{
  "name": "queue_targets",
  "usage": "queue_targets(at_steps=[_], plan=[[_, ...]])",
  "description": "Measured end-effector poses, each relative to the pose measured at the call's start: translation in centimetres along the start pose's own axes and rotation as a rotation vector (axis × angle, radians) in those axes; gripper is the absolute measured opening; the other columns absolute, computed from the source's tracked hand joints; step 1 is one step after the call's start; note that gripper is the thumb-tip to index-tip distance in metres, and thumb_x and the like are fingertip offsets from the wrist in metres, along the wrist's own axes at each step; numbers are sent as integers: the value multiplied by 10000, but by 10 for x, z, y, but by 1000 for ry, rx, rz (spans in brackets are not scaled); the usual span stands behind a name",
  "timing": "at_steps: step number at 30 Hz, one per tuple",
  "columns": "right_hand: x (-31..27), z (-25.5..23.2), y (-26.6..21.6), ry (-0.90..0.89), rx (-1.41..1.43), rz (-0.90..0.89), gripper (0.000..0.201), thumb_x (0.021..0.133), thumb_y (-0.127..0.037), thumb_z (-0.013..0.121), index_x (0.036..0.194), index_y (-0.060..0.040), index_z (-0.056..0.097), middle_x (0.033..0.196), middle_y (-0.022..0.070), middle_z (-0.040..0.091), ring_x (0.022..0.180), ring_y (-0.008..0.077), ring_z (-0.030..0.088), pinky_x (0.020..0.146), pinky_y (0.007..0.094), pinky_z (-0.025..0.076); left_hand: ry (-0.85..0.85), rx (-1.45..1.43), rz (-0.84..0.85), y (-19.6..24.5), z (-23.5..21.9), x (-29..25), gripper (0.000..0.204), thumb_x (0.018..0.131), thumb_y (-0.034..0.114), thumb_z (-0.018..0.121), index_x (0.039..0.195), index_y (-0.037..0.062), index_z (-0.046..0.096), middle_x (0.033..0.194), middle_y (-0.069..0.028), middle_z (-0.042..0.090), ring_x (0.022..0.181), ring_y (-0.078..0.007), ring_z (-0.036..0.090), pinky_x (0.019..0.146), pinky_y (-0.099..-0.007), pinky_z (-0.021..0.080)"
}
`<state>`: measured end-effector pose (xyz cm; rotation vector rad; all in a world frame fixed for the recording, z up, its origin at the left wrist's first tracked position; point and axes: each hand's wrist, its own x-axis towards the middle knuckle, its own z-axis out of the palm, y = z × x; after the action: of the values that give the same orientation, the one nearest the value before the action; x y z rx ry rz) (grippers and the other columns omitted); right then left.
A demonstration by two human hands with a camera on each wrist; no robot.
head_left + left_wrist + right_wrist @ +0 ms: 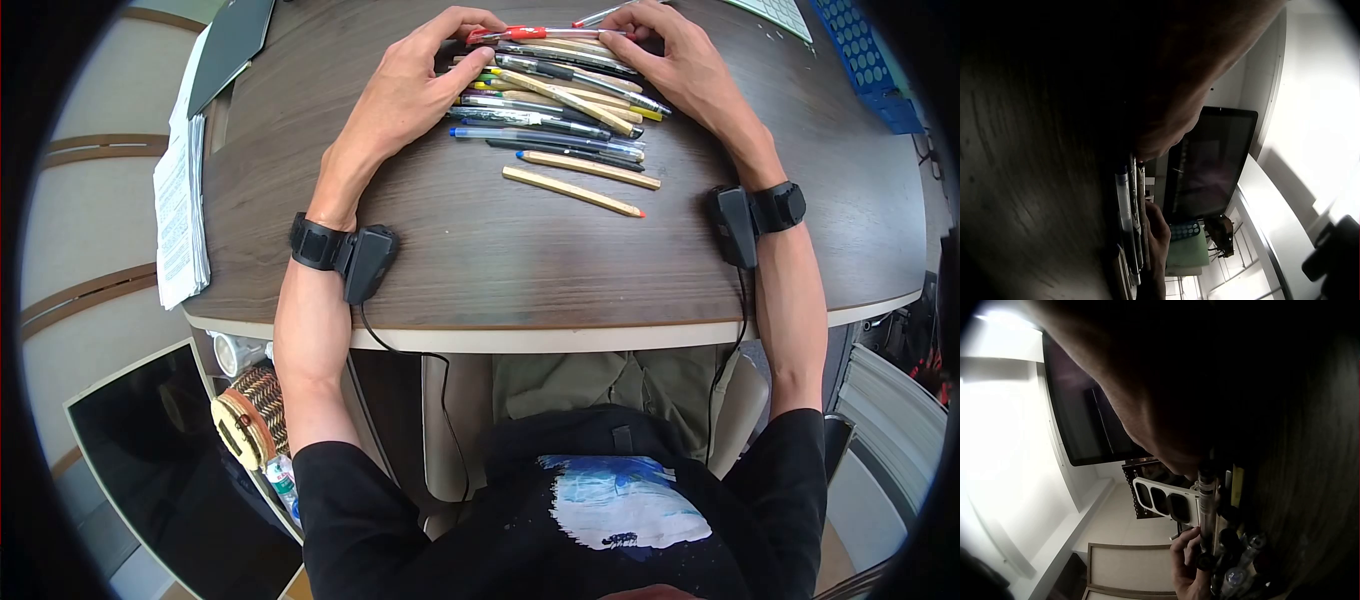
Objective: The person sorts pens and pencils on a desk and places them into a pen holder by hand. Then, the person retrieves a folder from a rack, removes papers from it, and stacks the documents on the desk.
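Observation:
A red-capped pen (pixel 530 33) lies crosswise at the far side of a heap of pens and wooden colored pencils. My left hand (pixel 405 90) has its thumb and index finger curled about the cap end. At the other end my right hand (pixel 690 75) pinches the pen between thumb and fingers. Nearer me, the heap holds a black pen (pixel 570 73), a blue-capped pen (pixel 545 137) and several pencils. Two pencils lie closest to me, one red-tipped pencil (pixel 575 192) and one blue-tipped pencil (pixel 590 168). In the left wrist view, the hand's underside shows above the pens (pixel 1125 206).
Another red pen (pixel 600 14) lies beyond the heap by the right hand. A white keyboard (pixel 775 15) and a blue perforated basket (pixel 870 60) stand at the back right. Stacked papers (pixel 182 220) and a dark folder (pixel 230 55) lie along the table's left edge.

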<state>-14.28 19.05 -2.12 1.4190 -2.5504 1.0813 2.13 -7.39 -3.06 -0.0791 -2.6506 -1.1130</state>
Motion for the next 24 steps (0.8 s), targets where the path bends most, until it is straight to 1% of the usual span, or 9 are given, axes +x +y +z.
queue_targets(at_steps=[1,5,11,13,20,24], plan=[[1,-1,1,-24,20,19,250,1005,-258,765,1107,-29,756,967,135,704,905,271,675,808,404,559,0,-1,-2,0,0,0,332,1077,229,711,1388,111,702,1278,-59,771,1258,-211,694,1124,-382,517],[0,0,0,-10,-6,9,254,1008,-260,763,1118,-32,759,973,136,703,907,270,674,803,405,557,-1,16,15,-2,0,0,331,1079,232,710,1390,120,703,1279,-56,771,1261,-211,694,1128,-383,517],[1,-1,0,-23,18,12,255,1006,-261,768,1118,-33,762,971,135,699,895,270,671,792,405,553,-5,-9,-25,0,0,0,327,1082,238,709,1391,132,706,1278,-56,769,1265,-211,691,1124,-388,526],[1,0,2,-17,-20,-10,250,1005,-257,770,1111,-30,762,970,135,699,890,266,671,786,403,552,0,4,0,-2,1,0,334,1081,243,711,1397,135,705,1275,-62,770,1268,-211,690,1119,-391,530],[1,0,1,-15,13,5,239,1005,-246,772,1101,-28,762,952,131,699,866,255,673,768,393,554,-6,-12,-15,-3,0,0,343,1081,248,711,1405,136,703,1275,-62,772,1276,-218,687,1117,-392,534],[2,0,1,-11,20,3,235,1002,-242,775,1091,-25,761,936,126,699,851,253,672,761,390,555,4,19,23,-5,0,0,339,1082,252,709,1401,136,706,1280,-62,772,1271,-219,692,1127,-395,526]])
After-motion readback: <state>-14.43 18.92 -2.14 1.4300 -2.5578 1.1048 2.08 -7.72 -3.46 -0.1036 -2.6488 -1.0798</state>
